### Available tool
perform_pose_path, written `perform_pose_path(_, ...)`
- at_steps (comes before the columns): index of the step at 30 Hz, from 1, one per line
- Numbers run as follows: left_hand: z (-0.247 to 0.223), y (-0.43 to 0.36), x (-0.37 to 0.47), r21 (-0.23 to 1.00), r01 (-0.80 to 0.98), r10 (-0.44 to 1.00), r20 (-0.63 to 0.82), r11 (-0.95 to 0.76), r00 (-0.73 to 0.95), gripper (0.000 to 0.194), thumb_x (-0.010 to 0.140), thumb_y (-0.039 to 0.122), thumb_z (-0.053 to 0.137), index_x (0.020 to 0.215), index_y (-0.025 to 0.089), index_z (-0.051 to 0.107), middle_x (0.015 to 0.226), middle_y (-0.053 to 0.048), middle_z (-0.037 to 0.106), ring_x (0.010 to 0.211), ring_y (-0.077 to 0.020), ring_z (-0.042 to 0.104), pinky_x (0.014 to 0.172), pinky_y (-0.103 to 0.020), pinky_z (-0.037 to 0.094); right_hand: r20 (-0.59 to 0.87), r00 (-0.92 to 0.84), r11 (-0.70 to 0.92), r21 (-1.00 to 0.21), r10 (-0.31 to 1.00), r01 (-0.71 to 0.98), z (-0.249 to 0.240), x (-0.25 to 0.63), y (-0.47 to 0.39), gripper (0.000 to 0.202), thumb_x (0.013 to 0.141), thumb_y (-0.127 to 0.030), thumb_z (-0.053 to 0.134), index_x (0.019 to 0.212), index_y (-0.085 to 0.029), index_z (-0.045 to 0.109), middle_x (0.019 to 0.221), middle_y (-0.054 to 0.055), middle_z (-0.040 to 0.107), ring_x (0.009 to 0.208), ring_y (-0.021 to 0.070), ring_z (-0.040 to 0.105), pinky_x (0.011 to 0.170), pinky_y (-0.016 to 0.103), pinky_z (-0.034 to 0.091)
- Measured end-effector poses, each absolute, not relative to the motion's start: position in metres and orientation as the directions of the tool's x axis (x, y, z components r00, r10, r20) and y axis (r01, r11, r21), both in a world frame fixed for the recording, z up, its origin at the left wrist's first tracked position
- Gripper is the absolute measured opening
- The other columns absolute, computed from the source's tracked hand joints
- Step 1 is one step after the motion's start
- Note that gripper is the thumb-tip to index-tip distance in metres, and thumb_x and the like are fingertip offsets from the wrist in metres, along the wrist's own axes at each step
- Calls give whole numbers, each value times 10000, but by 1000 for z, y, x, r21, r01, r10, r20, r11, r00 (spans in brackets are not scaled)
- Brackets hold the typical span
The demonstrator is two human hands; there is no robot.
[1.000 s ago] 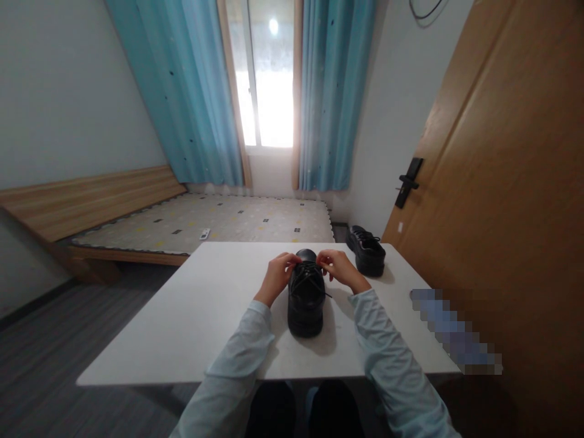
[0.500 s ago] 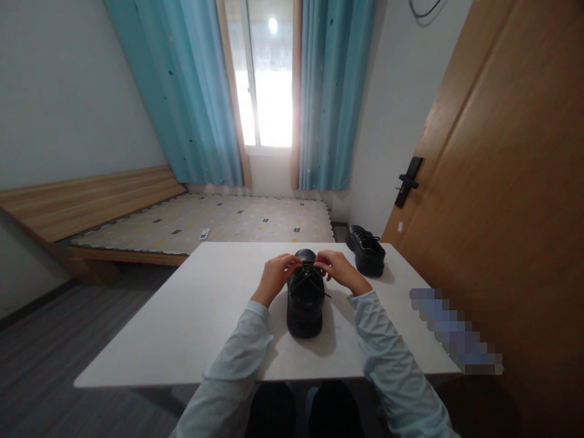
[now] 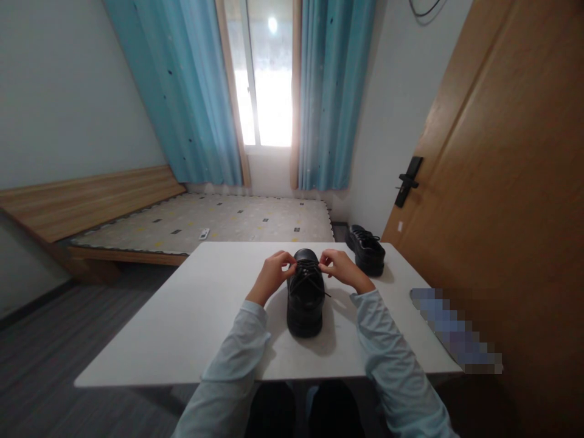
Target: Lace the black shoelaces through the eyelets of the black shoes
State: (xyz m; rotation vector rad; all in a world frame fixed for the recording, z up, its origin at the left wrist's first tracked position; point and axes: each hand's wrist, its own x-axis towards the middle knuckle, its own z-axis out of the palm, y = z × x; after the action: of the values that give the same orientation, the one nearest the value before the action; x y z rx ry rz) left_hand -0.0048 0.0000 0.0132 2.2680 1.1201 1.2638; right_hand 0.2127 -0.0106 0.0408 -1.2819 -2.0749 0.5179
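A black lace-up shoe [image 3: 305, 316] stands on the white table, its heel toward me and its toe pointing away. My left hand [image 3: 276, 271] is at the left side of the lacing, thumb and fingers pinched at the shoelace [image 3: 308, 269]. On the opposite side, my right hand [image 3: 338, 267] pinches at the same lace near the toe end. The lace lies in rows across the front and crosses over the tongue. One loose lace end sticks out to the right of the shoe.
A second black shoe [image 3: 367, 250] stands at the table's [image 3: 182, 322] back right corner. A blurred bluish item [image 3: 456, 331] lies along the right edge. Behind the table is a bed [image 3: 237, 222] with a small white device [image 3: 204, 233]; a wooden door [image 3: 497, 201] is at right.
Both hands have moved slightly apart, outward from the middle of the lacing to the shoe's two sides. The shoe has stayed in place.
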Motion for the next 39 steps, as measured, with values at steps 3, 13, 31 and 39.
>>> perform_pose_path(3, 16, -2, -5, 611, 488, 777, 556, -623, 296, 38, 762, 192, 581, 750, 168, 608, 808, -24, 638, 760, -133, 606, 724, -274, 529, 357, -323, 477, -557, 876, 679, 44, 213, -11, 70, 701, -118, 575, 635, -142, 568, 649, 10, 597, 582, 103, 546, 532, 199, 427)
perform_pose_path(13, 17, -2, -3, 837, 365, 910, 343, -408, 231, 174, 760, 317, 576, 689, 168, 523, 675, -6, 603, 620, -115, 537, 562, -228, 437, 239, -148, 279, -868, 960, 411, 33, 212, -6, 86, 593, -136, 588, 564, -152, 508, 589, 4, 624, 462, 84, 528, 395, 165, 332)
perform_pose_path(31, 23, -11, 5, 999, 11, 942, 41, -47, 333, 349, 698, 399, 693, 870, 103, 622, 748, -23, 599, 628, -80, 535, 569, -195, 422, -53, -237, -46, -998, 970, 38, 37, 208, -11, 170, 679, -213, 727, 715, -108, 599, 542, -8, 596, 442, 89, 575, 401, 195, 526)
perform_pose_path(39, 17, -6, 7, 992, 86, 958, 67, -94, 279, 325, 669, 403, 704, 752, 107, 596, 637, 8, 569, 545, -78, 507, 528, -209, 413, -110, -269, -71, -986, 957, 149, 34, 204, -10, 200, 706, -238, 715, 654, -125, 558, 453, -26, 563, 388, 77, 537, 339, 156, 465)
